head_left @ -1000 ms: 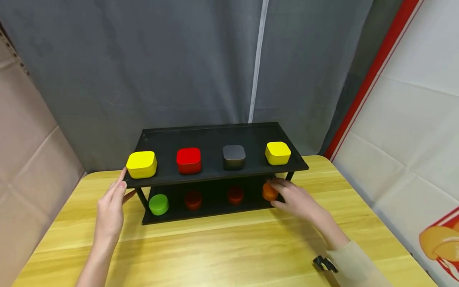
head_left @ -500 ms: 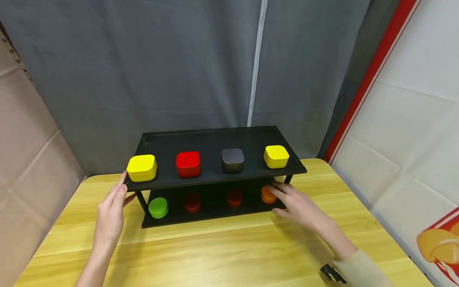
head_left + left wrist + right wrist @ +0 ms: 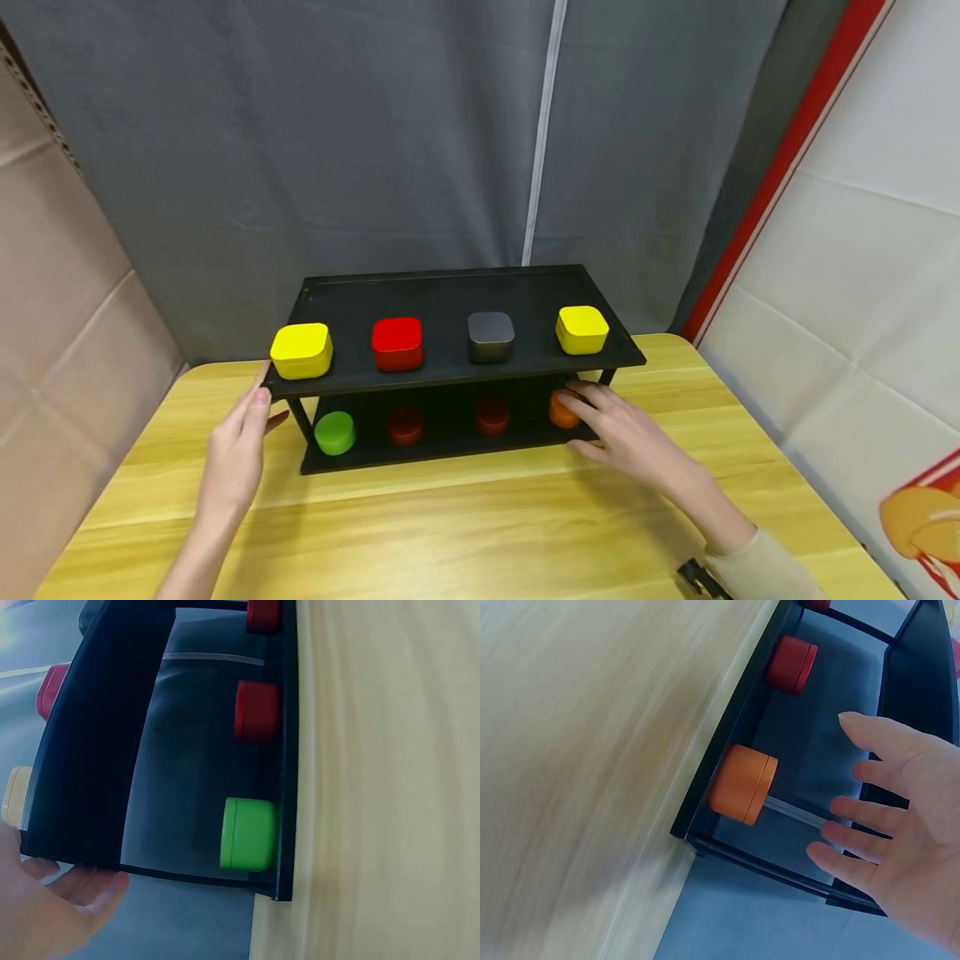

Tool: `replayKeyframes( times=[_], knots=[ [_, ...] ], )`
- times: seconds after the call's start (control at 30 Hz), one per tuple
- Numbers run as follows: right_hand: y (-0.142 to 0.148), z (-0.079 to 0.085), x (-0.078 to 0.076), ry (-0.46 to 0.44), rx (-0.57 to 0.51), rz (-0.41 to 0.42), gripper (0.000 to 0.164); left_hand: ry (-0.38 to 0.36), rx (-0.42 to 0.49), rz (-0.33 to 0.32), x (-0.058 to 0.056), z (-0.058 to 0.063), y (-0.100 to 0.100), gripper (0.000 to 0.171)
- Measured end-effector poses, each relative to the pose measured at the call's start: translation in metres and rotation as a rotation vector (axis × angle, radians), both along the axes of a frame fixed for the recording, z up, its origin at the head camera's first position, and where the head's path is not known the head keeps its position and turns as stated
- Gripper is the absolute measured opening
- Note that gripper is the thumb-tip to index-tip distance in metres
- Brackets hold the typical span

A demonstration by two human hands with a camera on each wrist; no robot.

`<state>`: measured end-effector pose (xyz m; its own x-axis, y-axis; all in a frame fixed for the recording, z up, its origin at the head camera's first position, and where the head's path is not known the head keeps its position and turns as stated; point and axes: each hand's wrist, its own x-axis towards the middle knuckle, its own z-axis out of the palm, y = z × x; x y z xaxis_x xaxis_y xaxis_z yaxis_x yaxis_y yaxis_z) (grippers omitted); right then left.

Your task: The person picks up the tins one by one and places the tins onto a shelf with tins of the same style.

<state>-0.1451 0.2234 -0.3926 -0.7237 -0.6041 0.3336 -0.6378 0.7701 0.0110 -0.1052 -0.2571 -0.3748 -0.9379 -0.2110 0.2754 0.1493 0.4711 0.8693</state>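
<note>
A two-tier black shelf (image 3: 450,292) stands on the wooden table. My left hand (image 3: 234,454) holds its upper tier at the left front corner, with fingertips (image 3: 112,883) under the board. Beside that hand, on top, sits a yellow square tin (image 3: 302,352). On the lower tier at the right end stands an orange round tin (image 3: 742,784). My right hand (image 3: 907,817) is beside it, fingers spread and apart from the tin in the right wrist view. In the head view these fingers partly cover the tin.
The upper tier also bears a red tin (image 3: 397,343), a dark grey tin (image 3: 491,337) and another yellow tin (image 3: 582,330). Below stand a green round tin (image 3: 334,432) and two dark red ones (image 3: 405,425). A grey curtain (image 3: 375,150) hangs behind.
My right hand has drawn back slightly from the orange tin, its thumb now lower and nearer the table's front. The left hand stays at the shelf corner. The head view has shifted slightly.
</note>
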Motion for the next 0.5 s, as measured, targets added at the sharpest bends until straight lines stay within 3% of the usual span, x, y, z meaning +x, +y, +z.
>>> replayKeyframes(
  times=[0.37, 0.5],
  knots=[
    [-0.012, 0.005, 0.006, -0.036, 0.009, 0.032, 0.072, 0.05, -0.125, 0.06, 0.012, -0.017, 0.005, 0.046],
    [-0.018, 0.004, 0.007, -0.048, 0.014, 0.058, 0.074, 0.026, -0.159, 0.037, 0.018, -0.019, 0.007, 0.051]
  ],
)
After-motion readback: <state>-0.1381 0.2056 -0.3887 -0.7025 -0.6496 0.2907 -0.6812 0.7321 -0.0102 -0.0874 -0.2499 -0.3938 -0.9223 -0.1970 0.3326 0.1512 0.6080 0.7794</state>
